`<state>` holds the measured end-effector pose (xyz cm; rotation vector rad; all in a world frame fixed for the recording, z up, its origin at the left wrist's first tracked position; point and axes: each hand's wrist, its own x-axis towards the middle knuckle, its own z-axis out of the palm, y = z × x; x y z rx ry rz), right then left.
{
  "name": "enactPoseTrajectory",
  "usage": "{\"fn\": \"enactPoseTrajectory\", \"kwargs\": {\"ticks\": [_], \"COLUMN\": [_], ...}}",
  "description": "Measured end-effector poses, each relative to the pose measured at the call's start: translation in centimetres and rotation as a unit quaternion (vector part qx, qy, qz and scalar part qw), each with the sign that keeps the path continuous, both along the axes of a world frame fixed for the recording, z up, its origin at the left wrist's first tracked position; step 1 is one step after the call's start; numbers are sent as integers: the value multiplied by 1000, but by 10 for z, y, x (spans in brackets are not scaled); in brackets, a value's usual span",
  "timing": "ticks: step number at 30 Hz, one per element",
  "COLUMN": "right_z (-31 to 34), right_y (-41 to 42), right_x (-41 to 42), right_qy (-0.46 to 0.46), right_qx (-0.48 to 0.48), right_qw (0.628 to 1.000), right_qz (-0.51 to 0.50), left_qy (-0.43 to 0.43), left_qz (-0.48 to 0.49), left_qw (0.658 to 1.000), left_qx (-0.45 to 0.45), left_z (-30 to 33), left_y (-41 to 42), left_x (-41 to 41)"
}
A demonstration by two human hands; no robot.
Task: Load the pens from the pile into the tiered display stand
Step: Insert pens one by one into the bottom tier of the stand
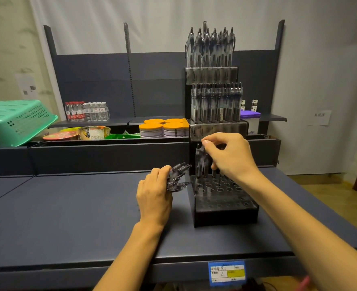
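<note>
A black tiered display stand (226, 213) rises in steps on the dark shelf. Its top two tiers are packed with clear black pens (210, 47). The lowest tier shows rows of holes, with a few pens (201, 162) standing at its back left. My left hand (154, 192) grips a bundle of pens (178, 172) just left of the stand, their ends pointing right. My right hand (229, 156) hovers over the lowest tier's back row and pinches one pen, its lower part hidden behind my fingers.
A green plastic basket (16, 122) sits at the far left. Water bottles (87, 111), instant noodle bowls (79, 133) and orange-lidded tubs (163, 128) line the rear shelves. A purple-lidded tub (251, 118) stands right of the stand. A blue price label (227, 273) marks the front edge.
</note>
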<state>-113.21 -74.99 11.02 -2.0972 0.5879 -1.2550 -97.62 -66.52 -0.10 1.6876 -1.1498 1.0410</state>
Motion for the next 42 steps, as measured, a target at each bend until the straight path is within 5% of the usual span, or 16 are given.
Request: {"fn": "enactPoseTrajectory", "kwargs": {"ticks": [5, 11, 20, 31, 42], "right_z": [1, 1, -6, -21, -29], "right_y": [0, -3, 2, 11, 16], "right_x": [6, 9, 0, -7, -9], "right_qy": [3, 111, 59, 169, 177], "right_qx": [-8, -20, -44, -9, -23], "right_qw": [1000, 994, 997, 980, 978], "right_qz": [-5, 4, -14, 106, 108], "left_qy": [17, 10, 13, 21, 9], "left_qz": [-20, -16, -19, -28, -35], "left_qw": [999, 1000, 1000, 999, 999], "left_qx": [19, 25, 17, 19, 12], "left_z": [0, 0, -1, -1, -2], "left_y": [0, 0, -2, -2, 0], "left_x": [-2, -2, 0, 0, -2]}}
